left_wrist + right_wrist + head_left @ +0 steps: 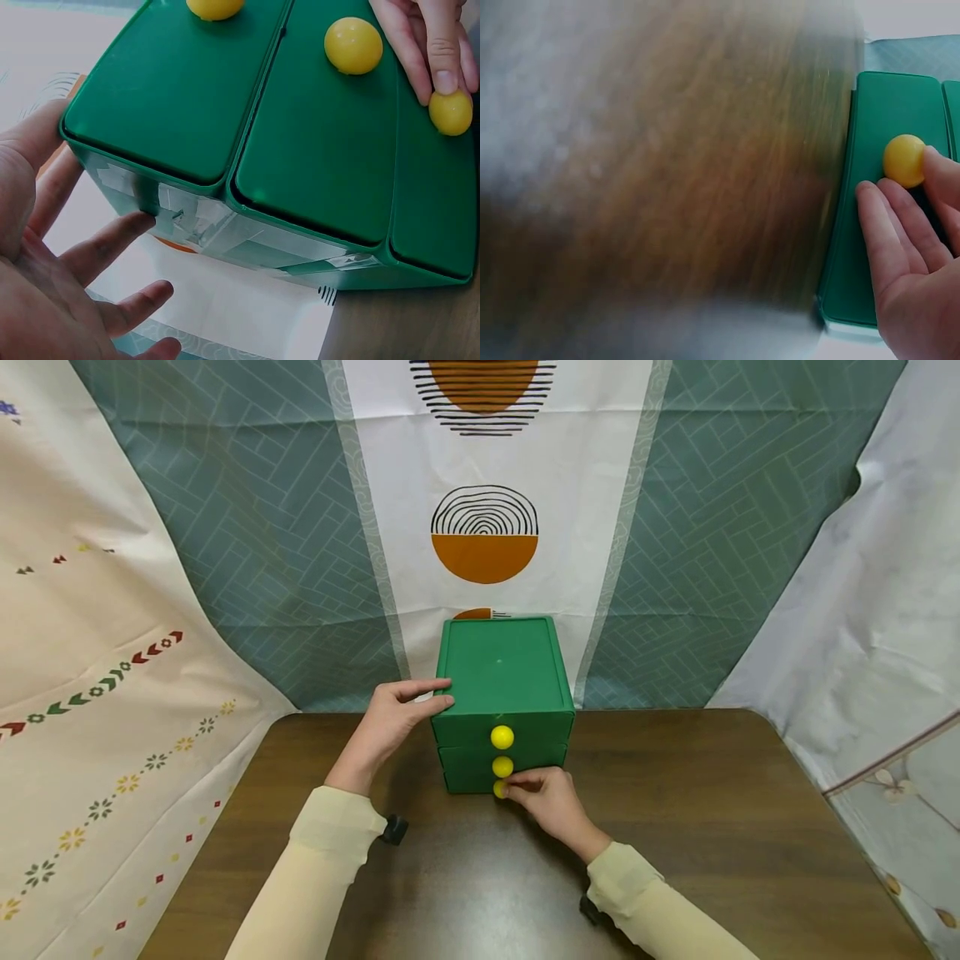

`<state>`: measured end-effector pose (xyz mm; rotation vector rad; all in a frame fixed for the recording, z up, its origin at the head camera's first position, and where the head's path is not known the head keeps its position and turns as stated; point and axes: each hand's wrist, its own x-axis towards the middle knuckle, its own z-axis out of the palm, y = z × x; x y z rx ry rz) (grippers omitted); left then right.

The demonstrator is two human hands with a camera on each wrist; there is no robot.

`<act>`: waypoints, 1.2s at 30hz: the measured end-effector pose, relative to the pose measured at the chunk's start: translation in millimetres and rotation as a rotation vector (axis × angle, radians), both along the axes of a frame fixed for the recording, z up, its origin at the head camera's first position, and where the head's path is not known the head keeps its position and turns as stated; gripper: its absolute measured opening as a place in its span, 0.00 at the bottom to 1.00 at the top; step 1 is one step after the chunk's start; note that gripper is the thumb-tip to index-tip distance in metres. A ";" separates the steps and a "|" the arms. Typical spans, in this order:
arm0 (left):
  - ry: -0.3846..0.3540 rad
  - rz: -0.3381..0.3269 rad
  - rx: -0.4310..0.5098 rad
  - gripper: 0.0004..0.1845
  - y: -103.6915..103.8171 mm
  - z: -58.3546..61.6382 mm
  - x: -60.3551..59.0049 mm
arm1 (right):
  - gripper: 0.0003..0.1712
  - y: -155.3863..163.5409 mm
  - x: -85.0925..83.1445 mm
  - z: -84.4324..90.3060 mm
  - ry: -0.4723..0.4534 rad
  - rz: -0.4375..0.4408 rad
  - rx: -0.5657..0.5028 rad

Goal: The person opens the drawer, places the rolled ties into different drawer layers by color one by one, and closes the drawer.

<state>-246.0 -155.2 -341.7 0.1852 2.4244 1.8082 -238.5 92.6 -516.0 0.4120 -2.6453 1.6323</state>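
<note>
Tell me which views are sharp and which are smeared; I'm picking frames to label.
Head view: sharp, evenly lit, edges bowed by the wide lens. Left wrist view: crisp on the green drawer box. Right wrist view: the table is motion-smeared; only the right hand at the bottom knob reads clearly.

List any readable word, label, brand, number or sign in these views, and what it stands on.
None: no view shows any writing.
The green drawer box and its yellow knobs are plain.
The backdrop cloth bears only patterns.
The left hand rests on the box; the right hand touches the bottom knob.
</note>
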 end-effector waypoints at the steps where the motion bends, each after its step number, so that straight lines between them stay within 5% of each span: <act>1: 0.000 0.000 -0.002 0.22 -0.1 -0.4 -0.1 | 0.06 0.5 0.0 -0.3 -0.005 0.007 0.001; 19: 0.001 0.004 0.005 0.22 -3.0 -6.8 -4.8 | 0.15 13.5 -3.5 2.6 -0.052 0.237 0.026; 29: 0.023 0.036 0.009 0.23 -11.1 -32.0 -20.4 | 0.22 50.0 -5.8 28.5 -0.111 0.336 0.150; 36: -0.001 0.043 0.031 0.24 -10.0 -11.1 -6.3 | 0.19 95.5 -8.0 60.9 -0.143 0.290 0.294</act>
